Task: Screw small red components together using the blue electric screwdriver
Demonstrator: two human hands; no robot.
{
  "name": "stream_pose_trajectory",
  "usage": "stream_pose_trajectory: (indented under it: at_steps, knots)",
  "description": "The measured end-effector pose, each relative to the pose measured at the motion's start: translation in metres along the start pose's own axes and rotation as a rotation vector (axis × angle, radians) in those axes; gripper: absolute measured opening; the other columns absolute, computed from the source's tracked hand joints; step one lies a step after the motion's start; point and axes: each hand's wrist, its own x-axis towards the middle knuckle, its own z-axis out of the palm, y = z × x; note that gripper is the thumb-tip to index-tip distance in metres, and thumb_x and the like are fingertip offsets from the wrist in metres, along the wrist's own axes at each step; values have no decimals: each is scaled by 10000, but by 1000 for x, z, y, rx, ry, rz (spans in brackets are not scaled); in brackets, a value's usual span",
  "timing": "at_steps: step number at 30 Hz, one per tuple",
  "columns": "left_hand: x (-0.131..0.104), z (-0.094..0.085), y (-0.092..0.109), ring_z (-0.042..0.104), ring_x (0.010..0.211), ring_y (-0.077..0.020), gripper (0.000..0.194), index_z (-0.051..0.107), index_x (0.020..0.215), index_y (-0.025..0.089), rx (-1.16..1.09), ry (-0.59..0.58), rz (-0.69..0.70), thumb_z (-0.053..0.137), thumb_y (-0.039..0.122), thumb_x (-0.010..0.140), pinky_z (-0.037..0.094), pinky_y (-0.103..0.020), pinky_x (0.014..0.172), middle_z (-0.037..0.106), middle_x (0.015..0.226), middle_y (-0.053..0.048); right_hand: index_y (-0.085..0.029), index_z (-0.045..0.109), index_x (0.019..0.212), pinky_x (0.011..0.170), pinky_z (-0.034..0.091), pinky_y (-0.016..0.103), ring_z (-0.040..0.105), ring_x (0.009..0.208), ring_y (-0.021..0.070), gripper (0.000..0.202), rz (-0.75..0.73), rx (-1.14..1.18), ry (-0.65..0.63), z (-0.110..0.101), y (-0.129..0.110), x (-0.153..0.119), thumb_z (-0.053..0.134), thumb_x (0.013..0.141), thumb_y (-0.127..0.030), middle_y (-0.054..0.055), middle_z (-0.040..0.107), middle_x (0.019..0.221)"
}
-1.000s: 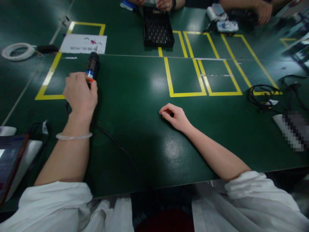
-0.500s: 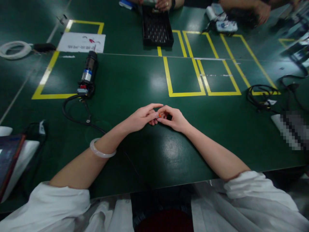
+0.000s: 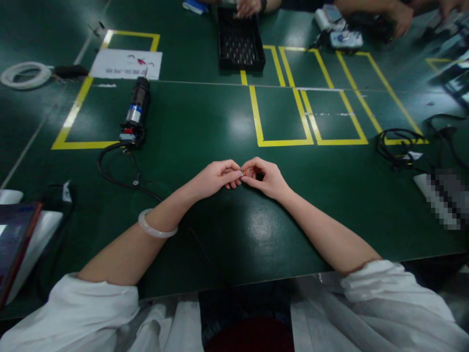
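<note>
Left hand (image 3: 214, 179): moved, screwdriver (image 3: 137, 110) to right hand (image 3: 267, 178).
Both hands: pinching orange part (image 3: 245, 172).
Part: likely light, stiff; hold ends.
</note>
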Motion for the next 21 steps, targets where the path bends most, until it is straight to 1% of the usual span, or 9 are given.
stream_pose_trajectory:
  at_steps: [3,7,11,13,17,21]
  knots:
    - [0,-1,0,632,718,-148,326,634,984,124,-16,-12,-5,662,444,931,514,-283,689,701,854,-73,-195,666,1039,642,499,268,582,681,117,256,-4,45,-8,0,1,0,748,884,-381,0,670,828]
    - [0,-3,-1,648,738,-152,329,632,1010,128,-40,-3,-11,673,441,917,526,-288,706,706,879,-70,-201,649,1080,666,515,274,603,705,122,323,27,89,-17,1,4,-1,741,891,-447,4,680,852]
    - [-1,-1,-1,675,801,-168,347,617,1051,133,-75,46,-18,719,419,883,535,-283,705,706,909,-70,-206,634,1061,693,523,275,637,745,133,330,61,95,35,2,6,0,707,915,-494,9,693,862]
    - [-1,0,-1,677,821,-165,340,606,1055,136,-99,64,-19,747,380,864,543,-275,714,690,891,-54,-205,641,1017,696,520,274,641,743,132,281,76,82,48,2,5,0,685,936,-471,10,700,859]
    - [0,1,-1,650,790,-131,327,594,1014,132,-127,86,1,797,284,809,553,-254,719,651,873,-25,-207,663,948,660,495,273,596,689,127,202,57,-6,24,0,2,2,679,937,-409,-1,681,812]
    - [0,1,-2,656,800,-141,358,597,1034,132,-125,118,-5,807,283,788,568,-265,711,655,917,-41,-207,660,961,669,495,287,611,717,138,182,6,-13,20,1,2,2,689,918,-381,5,669,827]
